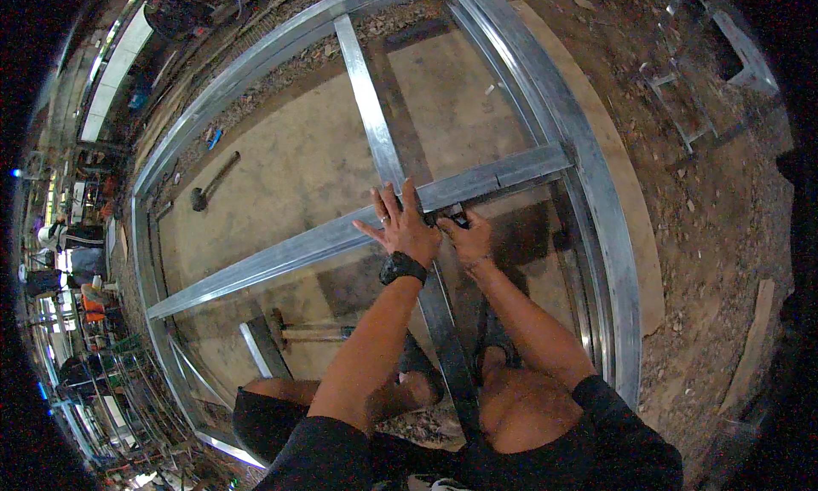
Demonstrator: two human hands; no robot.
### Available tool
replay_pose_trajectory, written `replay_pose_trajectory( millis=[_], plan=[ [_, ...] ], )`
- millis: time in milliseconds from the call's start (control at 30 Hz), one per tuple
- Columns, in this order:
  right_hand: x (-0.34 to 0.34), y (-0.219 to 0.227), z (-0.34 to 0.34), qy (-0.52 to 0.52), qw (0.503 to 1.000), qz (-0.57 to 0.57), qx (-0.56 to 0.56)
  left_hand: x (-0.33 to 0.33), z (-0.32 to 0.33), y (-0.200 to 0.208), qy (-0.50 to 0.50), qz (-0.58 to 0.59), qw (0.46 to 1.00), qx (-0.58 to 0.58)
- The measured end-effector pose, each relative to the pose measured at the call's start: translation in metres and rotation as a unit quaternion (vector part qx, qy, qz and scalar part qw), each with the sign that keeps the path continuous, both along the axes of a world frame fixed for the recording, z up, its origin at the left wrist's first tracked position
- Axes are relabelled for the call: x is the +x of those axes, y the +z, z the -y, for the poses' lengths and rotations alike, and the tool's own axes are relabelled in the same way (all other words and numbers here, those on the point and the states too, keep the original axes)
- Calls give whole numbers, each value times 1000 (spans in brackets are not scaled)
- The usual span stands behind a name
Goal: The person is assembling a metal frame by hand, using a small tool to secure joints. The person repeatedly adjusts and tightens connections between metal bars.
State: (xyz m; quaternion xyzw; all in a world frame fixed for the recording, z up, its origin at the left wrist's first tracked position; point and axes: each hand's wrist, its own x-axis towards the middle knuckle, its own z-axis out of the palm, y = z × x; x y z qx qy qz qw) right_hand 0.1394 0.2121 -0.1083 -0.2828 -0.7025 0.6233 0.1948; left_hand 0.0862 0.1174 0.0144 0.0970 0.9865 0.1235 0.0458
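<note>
A large frame of shiny metal tubing (609,261) surrounds the work, with a long crossbar (281,264) running over it and an upright bar (366,95) meeting that crossbar near the middle. My left hand (409,233), a black watch on its wrist, is pressed on this junction, fingers spread out. Close beside it, just below the crossbar, my right hand (470,238) pinches a small black object (458,215) with a shiny part; its kind is too small to make out. A lower metal bar (445,333) continues from the junction toward me, between my legs.
Inside the frame, a mallet (215,182) lies on the tan board (281,142), near a small blue item (215,138). Another long-handled tool (311,332) is by my left knee. Metal racks (111,406) stand at left; a metal stand (682,108) sits on dirt at right.
</note>
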Motion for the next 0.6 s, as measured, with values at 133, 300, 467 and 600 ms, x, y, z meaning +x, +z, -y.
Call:
replay_pose_trajectory(
  millis=[133,300,467,600],
  plan=[
    [7,68,14,54,977,103,-178,-2,30,-8,34,4,999,-21],
    [14,87,-7,27,980,54,-187,-2,20,-5,20,7,999,-24],
    [10,76,-13,33,971,106,-214,-2,18,-3,18,13,1000,-16],
    [8,69,-9,22,971,100,-215,-1,22,-6,11,-18,999,-26]
  ],
)
